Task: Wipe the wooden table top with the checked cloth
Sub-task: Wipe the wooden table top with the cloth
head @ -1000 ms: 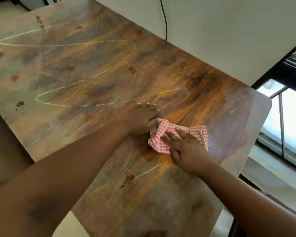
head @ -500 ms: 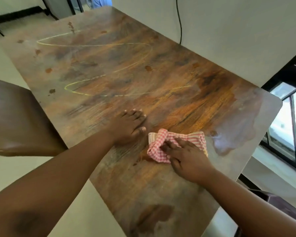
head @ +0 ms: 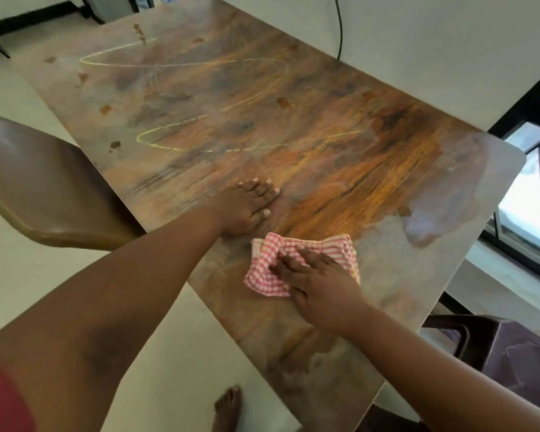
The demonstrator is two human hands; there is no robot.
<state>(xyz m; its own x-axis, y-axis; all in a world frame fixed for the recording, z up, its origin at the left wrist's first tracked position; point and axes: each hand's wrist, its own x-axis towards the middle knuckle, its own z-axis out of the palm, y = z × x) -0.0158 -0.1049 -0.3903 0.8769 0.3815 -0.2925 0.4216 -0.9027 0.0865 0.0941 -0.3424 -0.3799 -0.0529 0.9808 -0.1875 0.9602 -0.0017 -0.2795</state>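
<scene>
Near table edge: checked cloth (head: 296,263) bunched on the wooden table top (head: 340,169).
Right hand (head: 315,282): flat, pressing cloth.
Left hand (head: 247,207): flat, empty, beside cloth.
Risk: bunched cloth may smear the yellow line (head: 200,148) beyond it.

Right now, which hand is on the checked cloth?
The right hand. It presses flat on the checked cloth, while the left hand rests on the bare wooden table top beside it.
</scene>
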